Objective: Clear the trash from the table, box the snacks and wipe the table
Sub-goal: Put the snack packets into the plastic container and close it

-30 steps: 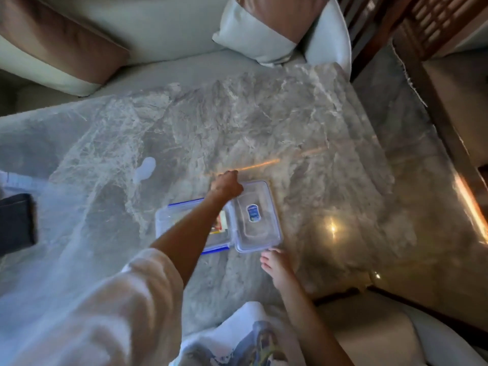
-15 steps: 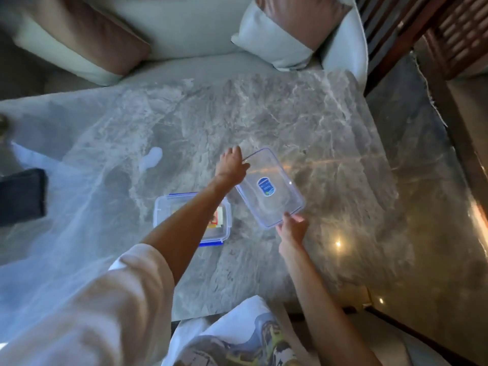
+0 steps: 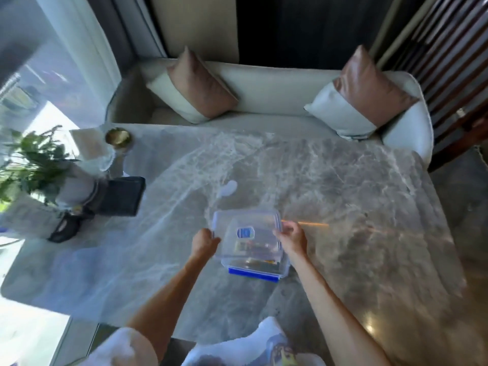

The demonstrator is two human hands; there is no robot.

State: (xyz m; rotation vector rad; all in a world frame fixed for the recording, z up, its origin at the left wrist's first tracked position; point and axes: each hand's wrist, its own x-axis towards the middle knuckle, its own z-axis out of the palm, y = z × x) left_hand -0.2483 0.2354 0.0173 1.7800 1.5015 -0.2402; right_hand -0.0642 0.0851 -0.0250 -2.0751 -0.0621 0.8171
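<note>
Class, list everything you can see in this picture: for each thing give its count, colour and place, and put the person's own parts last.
Lid: one, clear with blue label, held over the box.
Box: one, clear with blue clip, table's near middle, snacks inside.
Table: one, grey marble, centre.
Sofa: one, cream, behind table.
Cushions: two, brown and white, on sofa.
Plant: one, green, far left.
Dark case: one, black, table's left.
Gold bowl: one, table's far left corner.
Left hand: grips lid's left edge.
Right hand: grips lid's right edge.

Snacks (image 3: 254, 249) under lid (image 3: 247, 232): I see only blur | plant (image 3: 29, 165): cut off at left edge
</note>
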